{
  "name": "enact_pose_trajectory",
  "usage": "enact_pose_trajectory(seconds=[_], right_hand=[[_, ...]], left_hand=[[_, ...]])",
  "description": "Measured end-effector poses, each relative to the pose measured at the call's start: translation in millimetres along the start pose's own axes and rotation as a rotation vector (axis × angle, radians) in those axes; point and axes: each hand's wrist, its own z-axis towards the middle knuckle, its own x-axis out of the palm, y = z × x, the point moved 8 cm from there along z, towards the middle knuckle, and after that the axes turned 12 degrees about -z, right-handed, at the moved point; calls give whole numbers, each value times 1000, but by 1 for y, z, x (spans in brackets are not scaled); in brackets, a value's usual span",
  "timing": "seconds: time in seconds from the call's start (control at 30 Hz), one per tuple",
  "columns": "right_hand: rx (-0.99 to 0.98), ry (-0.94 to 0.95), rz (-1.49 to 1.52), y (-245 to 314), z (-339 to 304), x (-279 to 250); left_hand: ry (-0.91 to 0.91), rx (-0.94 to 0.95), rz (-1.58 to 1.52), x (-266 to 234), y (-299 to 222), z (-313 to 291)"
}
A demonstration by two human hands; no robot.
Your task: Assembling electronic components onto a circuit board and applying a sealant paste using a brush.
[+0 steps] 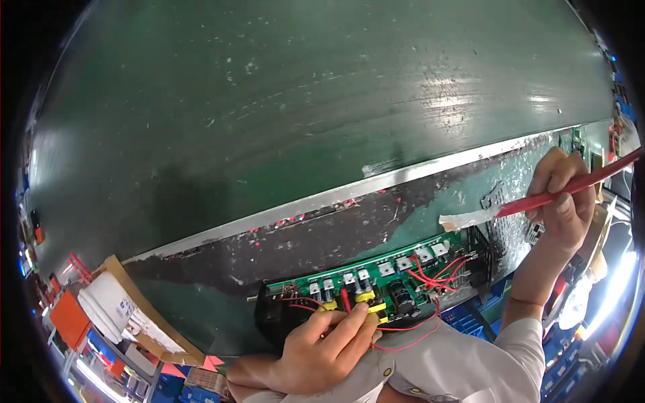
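A green circuit board (pixel 316 278) lies in a black frame at the lower middle, with silver square parts, dark capacitors and yellow-wrapped transformers on it. My left hand (pixel 329 349) is on its near edge, fingers bent and close together against the yellow parts; the fingertips are partly hidden. Thin red wires (pixel 440 279) loop over the board's right end and past my left hand. In my right hand (pixel 563 195) is a red stick (pixel 531 203), its end coated in whitish paste (pixel 467 219). The stick points left, its coated tip above the board's far right edge.
A wide green belt or bench surface (pixel 302 114) fills the far side, bordered by a pale metal rail (pixel 282 213). At the left stand a cardboard box (pixel 151 312) and a white tub (pixel 104 302). Blue bins (pixel 474 319) sit below, right of the board.
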Motion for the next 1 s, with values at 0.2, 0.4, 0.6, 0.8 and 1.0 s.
enact_pose_trajectory(seconds=[0.2, 0.4, 0.6, 0.8, 1.0], right_hand=[[-23, 30, 75, 9, -21, 20], [-68, -140, 96, 34, -56, 7], [-126, -179, 193, 62, -98, 18], [-104, 84, 33, 84, -76, 85], [-183, 343, -379, 110, -51, 158]], left_hand=[[-36, -27, -23, -9, -3, -2], [-14, -81, -81, -15, -8, 4], [-76, -20, 16, -17, -20, 0], [-180, 6, 257, 3, -35, -17], [-182, -16, 410, 18, -41, -30]])
